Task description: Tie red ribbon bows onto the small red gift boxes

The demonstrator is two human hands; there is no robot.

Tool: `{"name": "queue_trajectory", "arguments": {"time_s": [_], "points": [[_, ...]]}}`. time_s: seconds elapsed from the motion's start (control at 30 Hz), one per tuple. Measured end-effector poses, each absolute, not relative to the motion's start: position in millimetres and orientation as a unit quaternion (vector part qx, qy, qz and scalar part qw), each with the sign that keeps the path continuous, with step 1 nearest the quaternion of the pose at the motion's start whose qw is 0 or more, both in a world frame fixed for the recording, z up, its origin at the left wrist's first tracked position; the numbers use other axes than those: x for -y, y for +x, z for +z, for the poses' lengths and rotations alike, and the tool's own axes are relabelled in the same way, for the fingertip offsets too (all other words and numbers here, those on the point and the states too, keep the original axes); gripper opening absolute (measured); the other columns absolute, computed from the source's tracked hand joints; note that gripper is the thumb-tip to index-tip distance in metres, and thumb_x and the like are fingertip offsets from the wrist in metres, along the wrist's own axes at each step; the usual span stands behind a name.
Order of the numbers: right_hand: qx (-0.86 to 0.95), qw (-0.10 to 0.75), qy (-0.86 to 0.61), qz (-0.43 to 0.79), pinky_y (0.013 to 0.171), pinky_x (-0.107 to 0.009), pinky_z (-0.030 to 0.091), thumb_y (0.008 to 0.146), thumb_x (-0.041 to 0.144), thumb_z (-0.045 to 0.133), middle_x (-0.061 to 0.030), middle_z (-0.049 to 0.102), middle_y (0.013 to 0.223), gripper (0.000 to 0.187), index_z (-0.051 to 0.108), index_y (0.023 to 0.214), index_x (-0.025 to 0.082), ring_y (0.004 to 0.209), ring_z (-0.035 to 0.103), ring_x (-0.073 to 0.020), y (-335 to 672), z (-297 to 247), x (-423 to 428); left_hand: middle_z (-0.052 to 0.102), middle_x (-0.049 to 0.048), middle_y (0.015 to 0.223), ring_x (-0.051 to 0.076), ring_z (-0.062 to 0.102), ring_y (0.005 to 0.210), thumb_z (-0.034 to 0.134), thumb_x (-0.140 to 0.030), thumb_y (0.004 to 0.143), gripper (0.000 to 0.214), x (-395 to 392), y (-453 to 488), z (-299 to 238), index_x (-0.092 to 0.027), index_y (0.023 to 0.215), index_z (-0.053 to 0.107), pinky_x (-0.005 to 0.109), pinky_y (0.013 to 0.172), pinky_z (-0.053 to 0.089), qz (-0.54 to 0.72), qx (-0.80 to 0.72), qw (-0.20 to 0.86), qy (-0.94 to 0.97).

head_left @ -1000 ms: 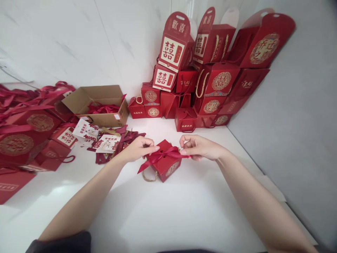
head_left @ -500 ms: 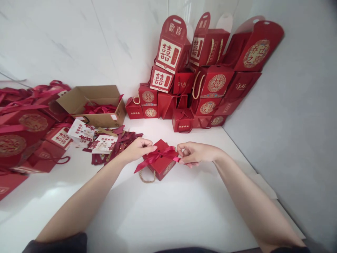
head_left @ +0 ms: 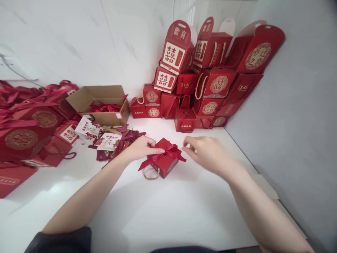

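A small red gift box (head_left: 163,166) sits on the white tabletop, its corner toward me. Across its top lies a dark pink ribbon (head_left: 173,151) tied in a bow, with tails trailing to the left and right. A twisted gold cord handle (head_left: 151,178) hangs from the near left side. My left hand (head_left: 139,147) pinches the bow's left part between thumb and fingers. Just right of the box, my right hand (head_left: 207,153) is in the air, apart from the ribbon, thumb and forefinger separated with nothing visible between them; it is slightly blurred.
Stacked red gift boxes (head_left: 210,109) stand against the back right wall. Left of them is an open cardboard box (head_left: 105,118) with ribbons inside. Maroon straps (head_left: 129,138) and white printed cards (head_left: 108,141) lie before it. More ribboned boxes (head_left: 23,138) are piled at far left.
My right hand has let go of the ribbon's right tail and moved away to the right. My left hand still pinches the bow. The whole view has shifted slightly.
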State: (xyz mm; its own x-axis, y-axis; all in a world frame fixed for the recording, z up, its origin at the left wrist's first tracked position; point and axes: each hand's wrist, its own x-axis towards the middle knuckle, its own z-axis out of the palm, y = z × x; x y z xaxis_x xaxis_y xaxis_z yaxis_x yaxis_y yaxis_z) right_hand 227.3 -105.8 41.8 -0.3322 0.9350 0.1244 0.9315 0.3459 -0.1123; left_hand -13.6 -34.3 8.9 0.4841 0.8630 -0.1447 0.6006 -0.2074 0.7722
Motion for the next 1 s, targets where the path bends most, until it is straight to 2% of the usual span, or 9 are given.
{"name": "queue_trajectory", "arguments": {"time_s": [0.07,0.13,0.23,0.33,0.5,0.73,0.83,0.93,1.0], "points": [[0.863,0.17,-0.475,-0.007,0.058,-0.028,0.039,0.092,0.041,0.05,-0.0034,0.069,0.084,0.023,0.059,0.098,0.02,0.074,0.064,-0.0187,198.4,31.9,118.1,0.033,-0.0058,0.049,0.007,0.029,0.05,0.068,-0.051,0.068,0.05,33.2,-13.2,6.9,-0.016,0.051,0.035,0.022,0.047,0.023,0.168,-0.472,0.404,0.765],[0.881,0.213,-0.418,-0.069,0.059,-0.029,0.039,0.089,0.043,0.053,-0.0067,0.069,0.092,0.03,0.059,0.105,0.017,0.078,0.064,-0.0204,169.0,13.1,124.9,0.032,-0.006,0.049,0.007,0.029,0.05,0.068,-0.051,0.068,0.05,31.9,-13.3,4.3,-0.016,0.051,0.035,0.021,0.047,0.022,0.173,-0.465,0.397,0.772],[0.871,0.237,-0.402,-0.153,0.055,-0.03,0.035,0.09,0.02,0.051,-0.005,0.067,0.079,0.018,0.061,0.103,0.015,0.066,0.06,-0.0181,140.6,-15.2,124.8,0.03,-0.0066,0.049,0.006,0.028,0.05,0.069,-0.052,0.067,0.053,30.2,-14.3,0.8,-0.016,0.051,0.034,0.021,0.046,0.022,0.179,-0.457,0.385,0.781],[0.873,0.268,-0.376,-0.157,0.054,-0.031,0.033,0.088,0.011,0.048,-0.0015,0.063,0.07,0.017,0.064,0.091,0.016,0.061,0.057,-0.0163,137.0,-27.4,118.7,0.032,-0.0064,0.049,0.006,0.029,0.05,0.069,-0.053,0.067,0.053,29.2,-15.5,-0.7,-0.016,0.052,0.034,0.021,0.046,0.023,0.179,-0.452,0.394,0.78],[0.912,0.259,-0.31,-0.072,0.054,-0.029,0.03,0.088,0.009,0.051,0.0015,0.061,0.071,0.018,0.065,0.081,0.018,0.064,0.055,-0.0132,153.3,-24.2,109.4,0.034,-0.0061,0.049,0.006,0.031,0.05,0.07,-0.052,0.067,0.052,29.0,-15.3,0.4,-0.016,0.052,0.035,0.021,0.046,0.023,0.172,-0.45,0.422,0.768],[0.945,0.195,-0.258,0.045,0.056,-0.026,0.03,0.09,0.018,0.055,0.001,0.06,0.076,0.014,0.068,0.089,0.024,0.07,0.055,-0.0128,166.8,-7.9,104.3,0.032,-0.0064,0.049,0.006,0.028,0.05,0.069,-0.051,0.069,0.052,29.7,-13.9,2.2,-0.016,0.051,0.034,0.021,0.047,0.023,0.173,-0.449,0.411,0.774],[0.94,0.191,-0.213,0.186,0.059,-0.023,0.036,0.089,0.025,0.059,0.0009,0.062,0.08,0.009,0.068,0.091,0.024,0.073,0.057,-0.0122,179.2,11.9,103.2,0.034,-0.0061,0.049,0.007,0.029,0.05,0.066,-0.053,0.07,0.05,31.9,-14.3,5.3,-0.016,0.052,0.036,0.022,0.047,0.023,0.166,-0.451,0.387,0.787],[0.892,0.226,-0.199,0.337,0.066,-0.022,0.044,0.09,0.03,0.057,-0.0005,0.064,0.088,0.015,0.063,0.099,0.021,0.076,0.059,-0.0115,197.4,27.8,95.2,0.036,-0.0054,0.052,0.008,0.031,0.052,0.064,-0.055,0.07,0.047,35.8,-15.9,9.7,-0.016,0.055,0.043,0.022,0.047,0.023,0.151,-0.457,0.337,0.809],[0.869,0.279,-0.258,0.318,0.076,-0.026,0.046,0.091,0.022,0.053,-0.0031,0.063,0.093,0.011,0.061,0.098,0.019,0.084,0.059,-0.014,209.2,29.7,85.7,0.036,-0.0055,0.054,0.008,0.031,0.053,0.067,-0.058,0.065,0.048,38.9,-17.2,12.6,-0.016,0.058,0.045,0.023,0.048,0.022,0.14,-0.465,0.302,0.82]]}}
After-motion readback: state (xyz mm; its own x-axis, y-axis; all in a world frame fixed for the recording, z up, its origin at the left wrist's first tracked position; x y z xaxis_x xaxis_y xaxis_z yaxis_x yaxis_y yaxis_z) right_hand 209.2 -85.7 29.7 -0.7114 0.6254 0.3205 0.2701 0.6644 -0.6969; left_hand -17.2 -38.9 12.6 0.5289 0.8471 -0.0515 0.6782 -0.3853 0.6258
